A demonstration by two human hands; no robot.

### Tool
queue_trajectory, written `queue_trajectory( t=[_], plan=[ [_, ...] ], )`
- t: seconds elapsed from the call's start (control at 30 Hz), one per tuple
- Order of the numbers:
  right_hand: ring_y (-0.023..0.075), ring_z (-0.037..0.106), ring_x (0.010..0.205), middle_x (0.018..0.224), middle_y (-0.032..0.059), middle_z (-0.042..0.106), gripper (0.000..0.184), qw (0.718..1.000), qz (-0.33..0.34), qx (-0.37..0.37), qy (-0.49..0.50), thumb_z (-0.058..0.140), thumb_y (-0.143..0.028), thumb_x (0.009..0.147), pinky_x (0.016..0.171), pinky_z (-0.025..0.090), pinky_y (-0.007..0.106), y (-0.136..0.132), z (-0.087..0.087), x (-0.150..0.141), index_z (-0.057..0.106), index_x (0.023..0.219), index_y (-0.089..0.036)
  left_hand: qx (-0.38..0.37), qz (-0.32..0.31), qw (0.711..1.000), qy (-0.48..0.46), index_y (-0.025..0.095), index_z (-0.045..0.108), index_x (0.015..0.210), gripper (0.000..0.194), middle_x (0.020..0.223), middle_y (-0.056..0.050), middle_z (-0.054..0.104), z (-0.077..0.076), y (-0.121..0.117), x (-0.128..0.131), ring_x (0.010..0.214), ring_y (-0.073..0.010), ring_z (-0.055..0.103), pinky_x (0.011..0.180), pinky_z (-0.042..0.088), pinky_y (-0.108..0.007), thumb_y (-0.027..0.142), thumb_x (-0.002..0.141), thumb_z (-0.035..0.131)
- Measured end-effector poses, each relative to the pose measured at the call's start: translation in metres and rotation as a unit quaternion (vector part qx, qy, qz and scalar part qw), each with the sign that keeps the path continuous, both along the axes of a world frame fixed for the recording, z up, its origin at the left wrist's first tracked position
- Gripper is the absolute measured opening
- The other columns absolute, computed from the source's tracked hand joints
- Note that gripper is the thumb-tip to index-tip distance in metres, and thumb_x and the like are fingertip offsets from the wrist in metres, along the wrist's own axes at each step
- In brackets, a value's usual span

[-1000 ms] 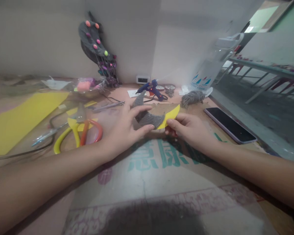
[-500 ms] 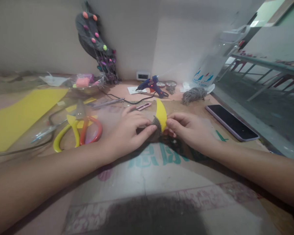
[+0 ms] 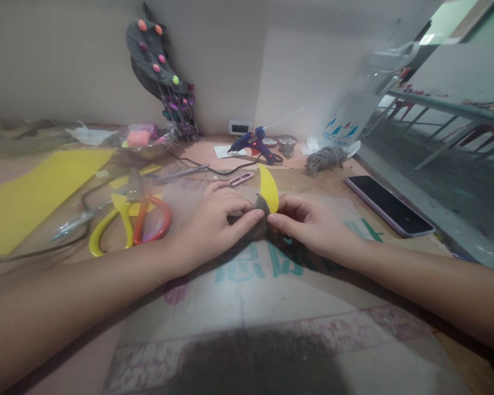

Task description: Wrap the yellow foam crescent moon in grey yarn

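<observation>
Over the middle of the table, a small yellow crescent, its lower left part covered with grey yarn, is held between both hands. My left hand pinches the yarn-covered part between thumb and fingers. On the other side, the thumb and bent fingers of my right hand close on the crescent's lower end. The fingertips hide that end. Behind the crescent lie a pink box cutter and a blue glue gun with a small red light.
Scissors with yellow and red handles lie left of my left hand, near a yellow sheet. A phone and a grey yarn bundle are to the right. A decorated grey crescent hangs on the wall.
My right thumb and fingers have shifted left and slightly down along the crescent's lower end. The crescent has moved slightly left. My left hand keeps its pinch.
</observation>
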State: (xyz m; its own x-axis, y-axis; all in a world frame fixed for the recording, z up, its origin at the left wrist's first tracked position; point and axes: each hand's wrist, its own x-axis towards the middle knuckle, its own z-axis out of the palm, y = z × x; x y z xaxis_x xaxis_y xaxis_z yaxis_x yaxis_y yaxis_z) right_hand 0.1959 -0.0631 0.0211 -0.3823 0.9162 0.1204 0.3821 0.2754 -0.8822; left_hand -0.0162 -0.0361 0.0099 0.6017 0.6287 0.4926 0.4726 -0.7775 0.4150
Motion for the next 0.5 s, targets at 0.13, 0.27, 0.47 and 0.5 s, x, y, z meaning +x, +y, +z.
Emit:
queue_trajectory(
  t=[0.13,0.27,0.47,0.5],
  plan=[
    [0.0109,0.052,0.06,0.069,-0.0011,0.059,0.021,1.0,0.006,-0.004,0.02,0.061,-0.038,0.087,0.056,0.043,0.024,-0.0007,0.0033,0.0002,0.061,0.081,-0.019,-0.006,-0.002,1.0,0.005,0.018,0.061,0.068,0.037,0.07,0.002,0.067,0.0025,-0.0006,0.0006,0.076,-0.0158,0.062,0.102,0.034,-0.042,0.035,0.098,0.05],
    [0.0091,0.049,0.056,0.068,-0.0024,0.059,0.027,0.998,-0.033,-0.018,0.057,0.069,-0.045,0.083,0.054,0.042,0.023,0.0006,0.0061,0.0006,0.061,0.081,-0.019,-0.006,0.0,1.0,0.014,0.017,0.06,0.067,0.037,0.071,0.002,0.068,0.0034,-0.0014,0.001,0.077,-0.0152,0.062,0.102,0.034,-0.042,0.035,0.098,0.05],
    [0.01,0.052,0.059,0.072,-0.0008,0.061,0.024,0.998,-0.034,-0.019,0.055,0.069,-0.042,0.082,0.054,0.043,0.023,0.0012,0.0019,0.0013,0.064,0.082,-0.018,0.014,0.002,1.0,0.024,0.017,0.06,0.069,0.034,0.07,0.002,0.067,0.0008,-0.0013,0.0002,0.074,-0.0142,0.062,0.106,0.031,-0.042,0.034,0.097,0.052],
    [0.0101,0.052,0.06,0.072,-0.0007,0.061,0.024,0.998,-0.03,-0.019,0.054,0.069,-0.041,0.082,0.054,0.043,0.023,0.0012,0.0012,0.0013,0.064,0.082,-0.018,0.022,0.0,0.999,0.025,0.017,0.06,0.069,0.034,0.069,0.003,0.067,0.0005,-0.0015,0.0001,0.072,-0.014,0.061,0.107,0.031,-0.042,0.034,0.097,0.052]
  ],
)
